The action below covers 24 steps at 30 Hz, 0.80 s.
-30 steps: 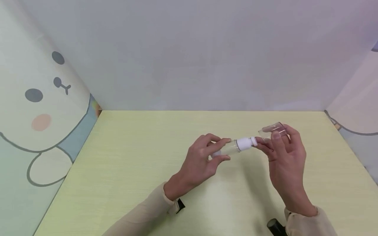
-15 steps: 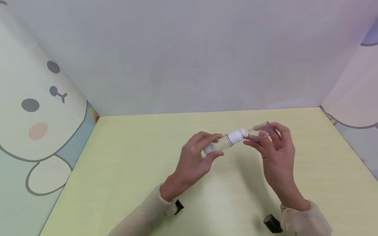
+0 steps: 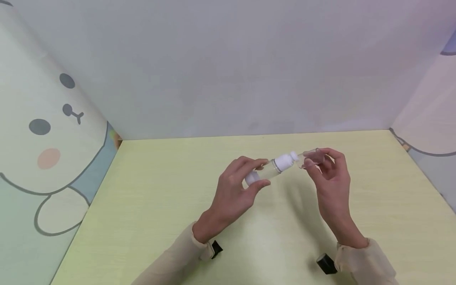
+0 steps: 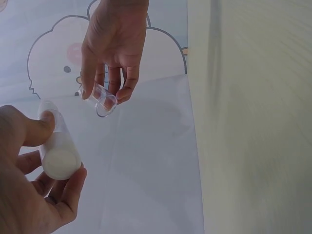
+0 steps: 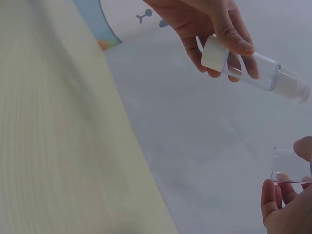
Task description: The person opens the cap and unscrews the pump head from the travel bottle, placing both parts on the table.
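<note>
A slim clear bottle [image 3: 269,170] with a white pump top and a white base is held in the air, tilted so its top points up and to the right. My left hand [image 3: 233,188] grips it near the base between thumb and fingers. Across from it, my right hand [image 3: 331,184] pinches a clear, hollow cap [image 3: 309,155] close to the bottle's white nozzle. In the right wrist view the cap [image 5: 286,165] stands apart from the bottle [image 5: 261,68]. The left wrist view shows the cap's open round rim turned downward and the bottle's white base [image 4: 61,162] facing the camera.
Both hands are over a pale yellow table [image 3: 160,190]. Behind rises a plain greyish wall [image 3: 228,71], with cartoon-printed panels [image 3: 46,158] at either side. Black pieces [image 3: 325,264] stick out by the sleeve cuffs.
The bottle has tilted more upward and shifted slightly left. My right hand has moved left with the cap, and its fingers have drawn in around it. The head view has shifted a little.
</note>
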{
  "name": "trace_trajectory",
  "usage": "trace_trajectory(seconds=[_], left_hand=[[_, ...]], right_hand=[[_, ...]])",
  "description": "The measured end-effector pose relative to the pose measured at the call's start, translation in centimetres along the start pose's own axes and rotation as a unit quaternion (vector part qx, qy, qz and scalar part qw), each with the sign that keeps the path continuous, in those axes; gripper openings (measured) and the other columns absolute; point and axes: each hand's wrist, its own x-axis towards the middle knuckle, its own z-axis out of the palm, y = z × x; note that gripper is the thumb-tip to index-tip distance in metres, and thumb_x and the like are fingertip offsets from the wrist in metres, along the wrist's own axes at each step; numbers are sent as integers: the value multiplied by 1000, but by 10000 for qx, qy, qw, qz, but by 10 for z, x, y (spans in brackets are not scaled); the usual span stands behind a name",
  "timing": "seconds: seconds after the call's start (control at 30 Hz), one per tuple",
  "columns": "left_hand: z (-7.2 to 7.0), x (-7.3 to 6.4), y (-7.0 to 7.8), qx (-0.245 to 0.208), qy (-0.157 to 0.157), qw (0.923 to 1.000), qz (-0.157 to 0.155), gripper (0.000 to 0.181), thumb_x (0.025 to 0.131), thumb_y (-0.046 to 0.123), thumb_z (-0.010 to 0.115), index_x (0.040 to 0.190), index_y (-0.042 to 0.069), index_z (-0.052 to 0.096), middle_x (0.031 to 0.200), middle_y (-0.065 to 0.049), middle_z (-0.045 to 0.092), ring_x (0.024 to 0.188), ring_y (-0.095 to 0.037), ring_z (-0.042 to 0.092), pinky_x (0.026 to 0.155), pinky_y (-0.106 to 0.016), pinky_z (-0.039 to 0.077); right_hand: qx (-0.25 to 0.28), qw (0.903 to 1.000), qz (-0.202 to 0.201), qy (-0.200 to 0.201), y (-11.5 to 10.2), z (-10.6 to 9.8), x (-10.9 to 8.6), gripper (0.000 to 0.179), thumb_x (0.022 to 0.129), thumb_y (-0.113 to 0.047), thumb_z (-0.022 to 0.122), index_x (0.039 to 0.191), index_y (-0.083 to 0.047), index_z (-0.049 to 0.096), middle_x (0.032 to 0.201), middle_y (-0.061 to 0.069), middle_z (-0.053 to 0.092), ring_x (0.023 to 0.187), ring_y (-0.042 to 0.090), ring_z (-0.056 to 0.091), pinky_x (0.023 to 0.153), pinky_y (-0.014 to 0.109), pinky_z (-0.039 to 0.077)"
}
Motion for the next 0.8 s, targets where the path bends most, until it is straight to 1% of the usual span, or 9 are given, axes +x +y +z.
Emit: trace_trajectory(seconds=[0.07,0.2,0.3,0.4,0.5,0.57,0.67,0.73,0.8], left_hand=[[0,0,0,15,15,10000,11,41,87,18,86,125,13,73,104,-5,71,97,-14,65,78,-22,54],[-1,1,-1,29,39,10000,36,41,87,18,86,125,13,73,104,-4,71,97,-14,65,79,-22,54],[-1,1,0,32,48,10000,31,41,87,18,86,125,13,73,103,-4,71,97,-14,65,79,-22,55],[-2,1,0,42,50,10000,9,41,87,18,86,125,13,73,104,-3,71,97,-14,65,80,-22,55],[-2,2,0,59,48,10000,-3,41,87,19,86,125,13,73,104,-3,71,96,-14,65,79,-21,55],[-2,2,0,69,53,10000,-5,41,87,19,86,126,13,73,104,-2,71,96,-14,65,79,-21,55],[-2,2,-1,76,59,10000,-11,41,87,19,86,126,14,73,104,-1,70,96,-14,65,79,-21,54],[-2,2,-1,70,69,9999,-26,41,87,19,87,125,13,73,104,0,70,96,-14,65,78,-21,54],[-3,2,0,69,73,9999,-62,42,86,19,87,125,13,73,104,0,70,96,-14,64,78,-21,54]], right_hand=[[-70,10000,30,17,1,-1,1,36,93,16,64,124,-1,56,111,13,71,98,22,66,84,25,60],[-260,9996,-103,-78,5,-2,5,39,91,19,64,124,2,56,113,12,71,98,19,65,85,23,60],[-684,9976,-52,-50,6,-4,8,39,91,18,65,124,1,57,114,12,68,101,18,65,87,21,59],[-1268,9918,168,21,7,-5,10,39,91,14,68,125,-4,57,116,10,65,103,18,66,88,18,58],[-1942,9805,290,-1,8,-6,12,40,92,10,69,127,-5,56,119,5,63,106,17,65,89,15,56],[-2421,9698,291,-63,9,-7,13,41,93,6,70,129,-5,55,120,0,62,108,17,65,90,13,55],[-2975,9543,257,-147,11,-10,14,43,94,3,71,132,-5,54,121,-6,60,111,15,64,91,12,54],[-3222,9461,278,-176,13,-12,15,44,94,1,72,134,-5,53,122,-8,59,112,13,64,91,10,53],[-3386,9402,322,-187,14,-14,16,45,94,0,72,135,-5,53,122,-9,58,113,11,63,91,9,53]])
